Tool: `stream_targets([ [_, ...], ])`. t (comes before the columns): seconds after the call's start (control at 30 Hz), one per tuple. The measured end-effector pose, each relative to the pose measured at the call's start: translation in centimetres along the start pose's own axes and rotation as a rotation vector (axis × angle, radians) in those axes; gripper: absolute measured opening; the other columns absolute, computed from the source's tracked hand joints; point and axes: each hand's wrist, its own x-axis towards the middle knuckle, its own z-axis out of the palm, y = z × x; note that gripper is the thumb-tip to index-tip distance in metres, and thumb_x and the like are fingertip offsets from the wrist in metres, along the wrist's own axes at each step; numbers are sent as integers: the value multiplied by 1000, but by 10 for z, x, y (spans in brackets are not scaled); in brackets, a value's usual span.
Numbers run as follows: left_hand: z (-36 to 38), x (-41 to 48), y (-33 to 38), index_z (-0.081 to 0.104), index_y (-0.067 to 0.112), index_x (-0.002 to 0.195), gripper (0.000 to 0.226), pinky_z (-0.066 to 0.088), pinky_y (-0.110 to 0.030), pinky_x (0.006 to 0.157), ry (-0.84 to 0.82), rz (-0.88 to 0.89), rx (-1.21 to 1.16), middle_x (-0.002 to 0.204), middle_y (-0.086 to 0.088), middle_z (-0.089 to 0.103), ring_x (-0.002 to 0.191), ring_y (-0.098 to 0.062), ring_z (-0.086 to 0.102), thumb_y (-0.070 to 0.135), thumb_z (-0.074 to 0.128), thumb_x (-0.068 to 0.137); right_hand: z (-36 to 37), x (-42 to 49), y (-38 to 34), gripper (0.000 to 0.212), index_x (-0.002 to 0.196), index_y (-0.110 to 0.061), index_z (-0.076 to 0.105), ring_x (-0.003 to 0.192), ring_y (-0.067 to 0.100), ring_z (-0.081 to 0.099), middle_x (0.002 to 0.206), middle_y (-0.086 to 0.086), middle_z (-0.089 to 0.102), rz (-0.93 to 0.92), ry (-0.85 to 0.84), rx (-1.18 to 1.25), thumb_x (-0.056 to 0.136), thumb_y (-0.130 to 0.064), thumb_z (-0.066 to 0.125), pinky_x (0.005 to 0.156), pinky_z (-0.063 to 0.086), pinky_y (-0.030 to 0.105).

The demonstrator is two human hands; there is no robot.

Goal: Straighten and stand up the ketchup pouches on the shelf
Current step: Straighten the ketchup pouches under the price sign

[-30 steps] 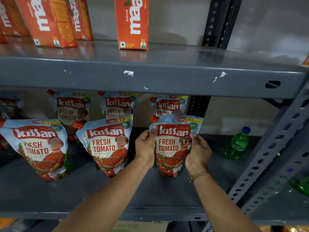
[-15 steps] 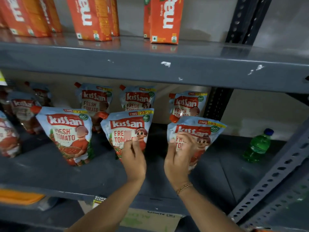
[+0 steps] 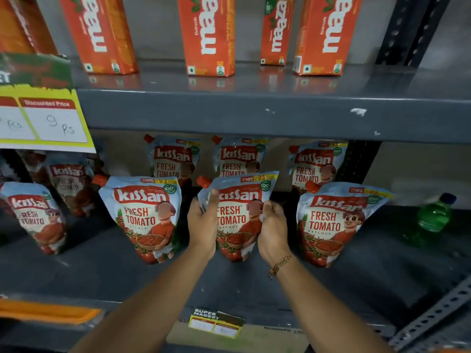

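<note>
Several Kissan ketchup pouches stand on the grey lower shelf point(image 3: 254, 284) in two rows. My left hand point(image 3: 204, 225) and my right hand point(image 3: 272, 230) grip the two sides of the middle front pouch point(image 3: 237, 217), which stands upright. To its left stands another front pouch point(image 3: 145, 217), leaning slightly. To its right stands a front pouch point(image 3: 331, 222) with its top bent to the right. Three back-row pouches point(image 3: 237, 159) lean against the rear wall. More pouches point(image 3: 35, 217) stand at the far left, blurred.
Orange juice cartons point(image 3: 206, 34) line the upper shelf point(image 3: 254, 115). A yellow price card point(image 3: 43, 118) hangs at the upper left. A green bottle point(image 3: 435, 215) stands at the right of the lower shelf, near a perforated metal upright point(image 3: 433, 314). A small label point(image 3: 216, 324) sits on the shelf's front edge.
Both hands left the right front pouch and moved left onto the middle front pouch, now gripping its sides. The view has shifted left with them.
</note>
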Motion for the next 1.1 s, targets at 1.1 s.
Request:
stream_targets([
  [1.1, 5, 18, -5, 64, 11, 102, 43, 55, -22, 53, -33, -63, -66, 80, 0, 75, 70, -11, 74, 46, 69, 77, 3, 1, 14, 16, 87, -26, 51, 63, 3, 70, 85, -1, 68, -110, 106, -9, 97, -29, 39, 47, 52, 17],
])
